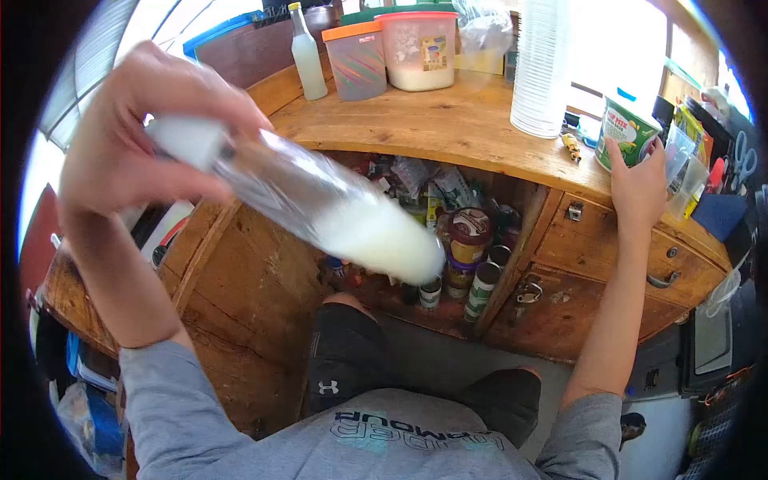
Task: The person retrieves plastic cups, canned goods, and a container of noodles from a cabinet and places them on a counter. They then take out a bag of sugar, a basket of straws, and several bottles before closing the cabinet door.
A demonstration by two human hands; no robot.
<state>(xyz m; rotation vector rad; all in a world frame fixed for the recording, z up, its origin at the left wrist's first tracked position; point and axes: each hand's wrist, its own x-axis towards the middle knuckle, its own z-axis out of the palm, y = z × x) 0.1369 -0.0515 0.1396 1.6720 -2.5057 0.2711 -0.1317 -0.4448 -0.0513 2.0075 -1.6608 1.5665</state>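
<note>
Wooden desk [432, 124]; before it, a clear bottle [312, 188], long axis oblique, cap [188, 142] upper left, base lower right, white contents [376, 236] gathered basally; left hand [132, 136], fingers curled, clasps the cap end. Pink-rimmed tub [408, 48]: white contents low. Green cup [627, 130]: pinched between right hand's [638, 184] thumb and fingers.

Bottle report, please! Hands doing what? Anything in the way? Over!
Left hand gripping clear bottle, tilted, whitish contents at low end. Right hand holding green cup. Nothing seen blocking bottle.
</note>
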